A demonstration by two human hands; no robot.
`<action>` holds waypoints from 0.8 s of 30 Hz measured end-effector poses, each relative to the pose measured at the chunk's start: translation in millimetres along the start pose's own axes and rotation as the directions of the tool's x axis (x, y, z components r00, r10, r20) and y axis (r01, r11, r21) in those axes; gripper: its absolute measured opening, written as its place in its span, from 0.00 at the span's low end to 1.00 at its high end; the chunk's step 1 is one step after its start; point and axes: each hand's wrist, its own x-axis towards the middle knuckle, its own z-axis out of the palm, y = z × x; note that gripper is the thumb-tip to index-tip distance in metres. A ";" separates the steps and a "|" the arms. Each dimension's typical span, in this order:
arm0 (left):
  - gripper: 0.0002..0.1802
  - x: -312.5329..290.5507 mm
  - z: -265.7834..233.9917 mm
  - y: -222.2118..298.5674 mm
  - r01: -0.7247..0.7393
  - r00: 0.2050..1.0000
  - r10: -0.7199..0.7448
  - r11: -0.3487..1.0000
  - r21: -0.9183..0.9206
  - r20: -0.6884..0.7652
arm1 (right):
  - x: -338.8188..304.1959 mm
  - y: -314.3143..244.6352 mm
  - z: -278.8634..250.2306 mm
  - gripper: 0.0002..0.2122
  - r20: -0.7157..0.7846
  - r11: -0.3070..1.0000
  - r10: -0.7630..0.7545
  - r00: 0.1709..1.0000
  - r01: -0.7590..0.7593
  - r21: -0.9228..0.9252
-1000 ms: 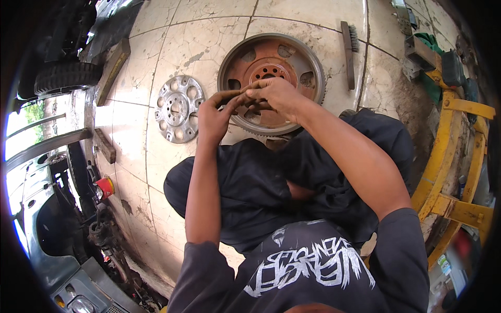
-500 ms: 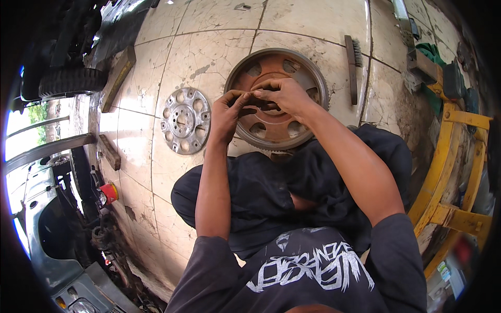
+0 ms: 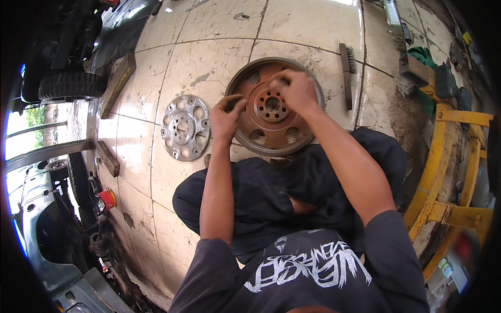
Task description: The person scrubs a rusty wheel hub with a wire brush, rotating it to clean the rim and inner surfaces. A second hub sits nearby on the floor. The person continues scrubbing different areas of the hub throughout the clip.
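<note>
A large rust-brown flywheel (image 3: 271, 136) with a toothed grey rim lies flat on the floor in front of my crossed legs. Over its left edge is my left hand (image 3: 225, 121), its fingers curled in and the thumb drawn toward the forefinger; whatever they might pinch is too small to make out. My right hand (image 3: 300, 94) hovers above the flywheel's upper right part, fingers bent together and slightly blurred, their contents hidden. To the left, a silver flexplate (image 3: 195, 136) with round holes lies flat, touched by neither hand.
A wire brush (image 3: 346, 78) lies right of the flywheel. Yellow metal framing (image 3: 433, 172) stands at the right. Wooden blocks (image 3: 119, 83), a red can (image 3: 106, 200) and vehicle parts with a tyre (image 3: 72, 85) line the left. The floor is cracked tile (image 3: 209, 57).
My hands, together over the flywheel's centre before, have come apart: the right moved slightly right and up, the left stayed by the left rim. The flywheel's bolt-holed centre is now uncovered.
</note>
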 end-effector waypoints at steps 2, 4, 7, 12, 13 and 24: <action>0.21 6.4 -16.3 -20.2 -0.080 0.969 0.124 0.977 0.199 -0.215 | 12.6 0.5 -19.3 0.09 -0.319 0.970 0.223 0.921 -0.242 -0.021; 0.20 15.8 -13.9 -29.5 -0.011 0.946 0.096 0.963 0.268 -0.309 | 23.3 24.8 -36.3 0.11 -0.465 0.909 0.374 0.803 -0.416 0.012; 0.20 18.3 -7.1 -44.4 0.040 0.920 0.080 0.954 0.296 -0.383 | 3.1 37.6 -25.4 0.14 -0.428 0.742 0.656 0.621 -0.634 0.218; 0.21 42.8 6.9 -70.6 -0.124 0.920 0.242 0.926 0.356 -0.309 | -38.8 33.5 -6.6 0.15 -0.374 0.624 0.778 0.504 -0.689 0.370; 0.21 49.3 8.9 -68.1 -0.163 0.920 0.269 0.924 0.346 -0.286 | -42.4 32.8 -8.2 0.14 -0.332 0.618 0.786 0.522 -0.662 0.424; 0.16 54.4 14.4 -83.5 -0.115 0.879 0.250 0.937 0.329 -0.405 | -0.5 47.5 5.4 0.09 -0.233 0.581 0.784 0.575 -0.548 0.602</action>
